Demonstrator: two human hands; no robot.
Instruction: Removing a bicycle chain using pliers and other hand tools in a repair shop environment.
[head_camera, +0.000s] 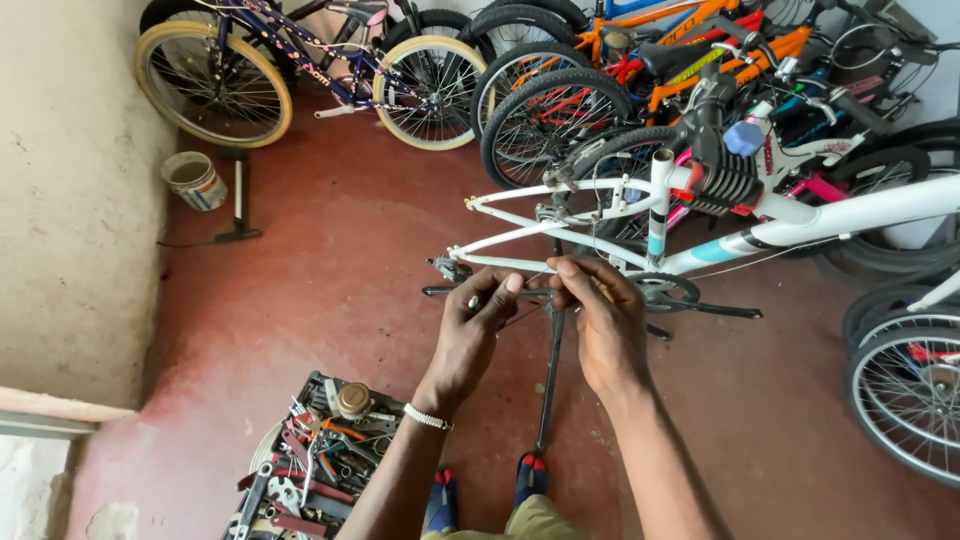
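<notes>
While both hands meet just below the rear stays of the white bicycle frame, the work hangs on a very small grip. The left hand has its fingers closed in a pinch on a small metal part, which sits between thumb and forefinger, close under the frame's rear dropout. The right hand is curled with its fingers drawn together beside the left, near the chainring; whether it grips a thin cable or only steadies something I cannot tell, since the knuckles hide the tips.

A slip seems the likeliest trouble: the part is tiny, and if the pinch loosens it would probably drop to the red floor and roll out of easy sight. The frame has no rear wheel and seems propped on a thin dark stand that runs down between the person's feet, so a sideways pull from either hand could tip it toward the parked bicycles behind. The chainring teeth lie just beside the right knuckles, and a sudden jerk might scrape them. The tool tray sits low on the left, well apart from the hands, so reaching for it would mean letting go with one hand.
</notes>
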